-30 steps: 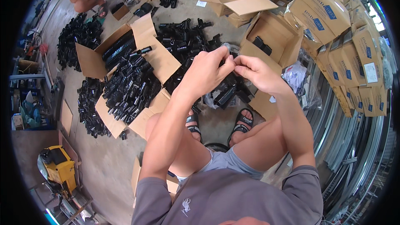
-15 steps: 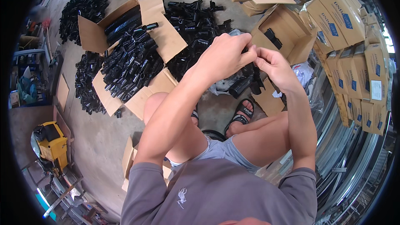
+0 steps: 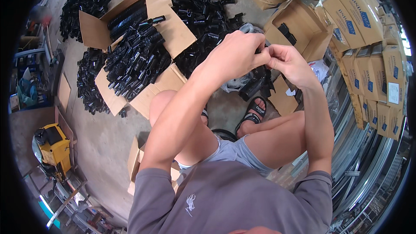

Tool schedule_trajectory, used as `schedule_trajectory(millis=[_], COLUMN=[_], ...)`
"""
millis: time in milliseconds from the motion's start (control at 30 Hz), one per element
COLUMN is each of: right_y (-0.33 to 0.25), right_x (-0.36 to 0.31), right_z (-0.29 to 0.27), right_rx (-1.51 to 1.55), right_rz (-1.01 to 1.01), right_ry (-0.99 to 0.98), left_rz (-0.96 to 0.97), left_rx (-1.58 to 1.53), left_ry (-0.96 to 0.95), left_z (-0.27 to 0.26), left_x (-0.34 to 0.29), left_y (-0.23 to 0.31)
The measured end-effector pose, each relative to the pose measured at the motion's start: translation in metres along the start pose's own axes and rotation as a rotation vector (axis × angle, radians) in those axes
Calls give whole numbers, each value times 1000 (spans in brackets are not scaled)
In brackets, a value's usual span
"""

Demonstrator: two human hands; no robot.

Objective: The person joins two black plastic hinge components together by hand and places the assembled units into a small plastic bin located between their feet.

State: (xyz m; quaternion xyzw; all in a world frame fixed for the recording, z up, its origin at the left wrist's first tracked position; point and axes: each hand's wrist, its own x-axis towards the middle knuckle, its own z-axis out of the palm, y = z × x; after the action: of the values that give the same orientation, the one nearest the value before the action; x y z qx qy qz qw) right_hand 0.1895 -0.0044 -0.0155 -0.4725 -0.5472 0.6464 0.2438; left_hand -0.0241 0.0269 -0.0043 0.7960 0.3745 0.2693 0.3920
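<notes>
The left hand and right hand are held together at the fingertips, fingers curled; whether anything is pinched there cannot be told. Black parts and clear plastic are seen beneath them, and an open box heaped with more is set to the left.
</notes>
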Motion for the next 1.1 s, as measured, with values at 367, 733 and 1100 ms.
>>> schedule_trajectory(millis=[367,733,1100], right_y=[-11,24,1], right_x=[-6,23,4], right_z=[24,59,38], right_rx=[37,-129,-370], right_rz=[66,-83,-195], right_ry=[85,776,800], left_rz=[-203,-499,-411], left_rx=[-137,-631,-894], left_ry=[-56,164,236], left_z=[-20,6,15], left_x=[-2,7,11], left_y=[11,-2,2])
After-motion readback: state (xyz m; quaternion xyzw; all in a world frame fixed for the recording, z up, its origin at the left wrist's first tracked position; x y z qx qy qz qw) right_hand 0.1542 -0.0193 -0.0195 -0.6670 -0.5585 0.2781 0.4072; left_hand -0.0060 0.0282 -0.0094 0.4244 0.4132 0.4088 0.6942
